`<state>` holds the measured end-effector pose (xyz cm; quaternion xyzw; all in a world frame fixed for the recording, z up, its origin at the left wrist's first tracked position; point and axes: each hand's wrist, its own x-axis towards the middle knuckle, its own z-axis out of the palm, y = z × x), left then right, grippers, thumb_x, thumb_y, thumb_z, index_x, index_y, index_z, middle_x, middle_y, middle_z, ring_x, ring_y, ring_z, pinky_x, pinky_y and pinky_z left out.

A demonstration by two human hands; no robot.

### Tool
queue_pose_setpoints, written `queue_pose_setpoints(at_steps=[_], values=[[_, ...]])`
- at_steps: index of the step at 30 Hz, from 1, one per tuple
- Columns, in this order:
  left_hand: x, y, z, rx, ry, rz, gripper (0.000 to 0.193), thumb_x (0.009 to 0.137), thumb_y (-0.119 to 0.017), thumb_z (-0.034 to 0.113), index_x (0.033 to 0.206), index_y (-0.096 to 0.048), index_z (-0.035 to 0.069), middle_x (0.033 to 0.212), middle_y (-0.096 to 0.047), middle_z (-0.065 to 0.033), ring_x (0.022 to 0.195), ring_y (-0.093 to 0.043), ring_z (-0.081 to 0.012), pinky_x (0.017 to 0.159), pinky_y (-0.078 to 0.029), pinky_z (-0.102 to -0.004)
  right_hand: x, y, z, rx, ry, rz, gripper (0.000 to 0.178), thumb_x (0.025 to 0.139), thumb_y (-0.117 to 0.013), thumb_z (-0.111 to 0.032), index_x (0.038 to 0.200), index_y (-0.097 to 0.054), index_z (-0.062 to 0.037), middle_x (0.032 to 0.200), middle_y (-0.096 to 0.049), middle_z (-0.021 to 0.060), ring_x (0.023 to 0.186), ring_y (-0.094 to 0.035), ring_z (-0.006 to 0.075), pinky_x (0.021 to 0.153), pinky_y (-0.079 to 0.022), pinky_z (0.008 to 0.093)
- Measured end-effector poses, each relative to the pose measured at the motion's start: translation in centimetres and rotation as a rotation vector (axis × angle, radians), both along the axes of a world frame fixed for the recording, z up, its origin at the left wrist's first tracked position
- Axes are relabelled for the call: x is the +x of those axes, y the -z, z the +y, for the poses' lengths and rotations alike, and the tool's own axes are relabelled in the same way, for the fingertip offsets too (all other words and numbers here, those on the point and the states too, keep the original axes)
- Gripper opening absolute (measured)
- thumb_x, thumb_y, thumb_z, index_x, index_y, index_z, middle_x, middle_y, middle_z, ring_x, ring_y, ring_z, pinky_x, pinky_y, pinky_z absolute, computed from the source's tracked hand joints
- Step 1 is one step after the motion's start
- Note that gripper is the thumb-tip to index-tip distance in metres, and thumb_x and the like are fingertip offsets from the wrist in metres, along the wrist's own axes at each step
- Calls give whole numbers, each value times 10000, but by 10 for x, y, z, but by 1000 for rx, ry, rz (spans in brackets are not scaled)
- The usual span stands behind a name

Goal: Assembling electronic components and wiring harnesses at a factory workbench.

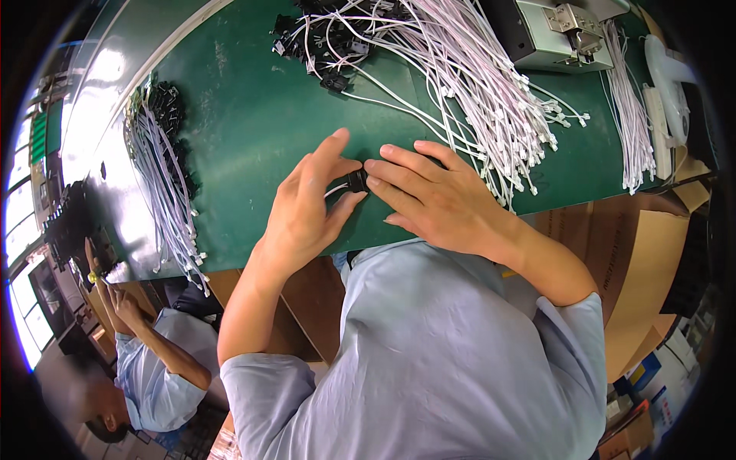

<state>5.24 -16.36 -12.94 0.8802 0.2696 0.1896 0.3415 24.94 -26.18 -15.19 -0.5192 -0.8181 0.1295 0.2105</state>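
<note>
Between my two hands sits a small black plastic connector (pixel 357 181) with a white cable running out of its left end. My left hand (pixel 300 203) pinches the connector with thumb and fingers; its index finger points up and away. From the right, my right hand (pixel 441 195) reaches across, palm down, its fingertips closed over the connector's right end. Its fingers hide most of what is beneath, though a bit of black shows between two of them. Both hands are just above the green table top (pixel 253 115), near its front edge.
A large bundle of white cables (pixel 491 92) with white plugs lies far right, black connectors (pixel 337 38) at its end. Another cable bundle (pixel 157 176) lies left. A metal machine (pixel 563 34) stands at far right. Cardboard boxes (pixel 644 268) stand below. A co-worker (pixel 165 368) sits at left.
</note>
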Motion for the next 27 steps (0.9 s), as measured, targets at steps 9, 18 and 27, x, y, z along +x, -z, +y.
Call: queue_pose_setpoints(at_steps=[9,18,27], values=[[22,-24,5,32,73,237,696,672,-639,-136,1312,-408,6,1003,-645,-183,859,-651,-321,671,-536,-388,-6,2,4,91,50,-25,493,763,-699,-310,1229,-568,-219,1198,-548,-16,1209,-460,144,992,-361,368],[17,-6,-10,313,76,158,579,705,-615,18,1259,-459,-37,891,-614,-129,823,-590,-286,743,-478,-385,0,-4,10,62,7,-39,368,746,-717,-319,1098,-635,-247,1215,-535,18,1229,-437,186,984,-360,402],[28,-29,-28,443,-22,-140,653,648,-703,79,1251,-477,-31,914,-582,-131,819,-576,-284,720,-458,-385,9,-36,13,-177,241,581,307,781,-731,-292,964,-635,-64,897,-644,83,793,-639,252,682,-508,337]])
